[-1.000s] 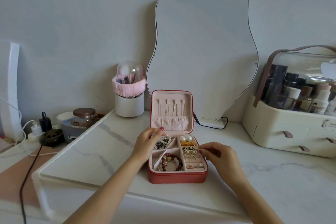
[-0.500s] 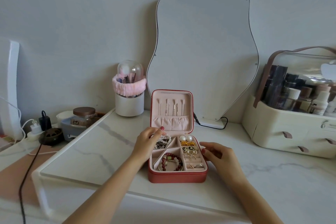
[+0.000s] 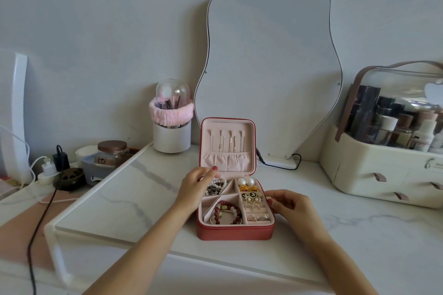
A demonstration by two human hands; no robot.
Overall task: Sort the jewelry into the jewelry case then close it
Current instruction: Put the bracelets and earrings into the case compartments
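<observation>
The red jewelry case [image 3: 235, 233] stands open on the marble top, with its pink-lined lid [image 3: 227, 143] upright and chains hanging in it. My left hand [image 3: 195, 188] is at the back left compartment, where thumb and forefinger pinch a black-and-white bead bracelet [image 3: 217, 187]. A dark red bead bracelet [image 3: 227, 212] lies in the front compartment. Pearl and gold earrings [image 3: 248, 190] fill the right side. My right hand [image 3: 291, 205] is at the case's right rim, its curled fingertips pinching a small pale piece [image 3: 268, 198].
A wavy mirror [image 3: 268, 74] leans on the wall behind the case, its cable [image 3: 278, 165] lying near the lid. A brush holder [image 3: 171, 124] stands back left and a cosmetics organiser [image 3: 383, 165] at right. Jars, chargers and cords crowd the lower shelf at left.
My right hand's fingers loosened, then curled again at the case's right rim. My left hand has stayed at the back left compartment. The case has not moved.
</observation>
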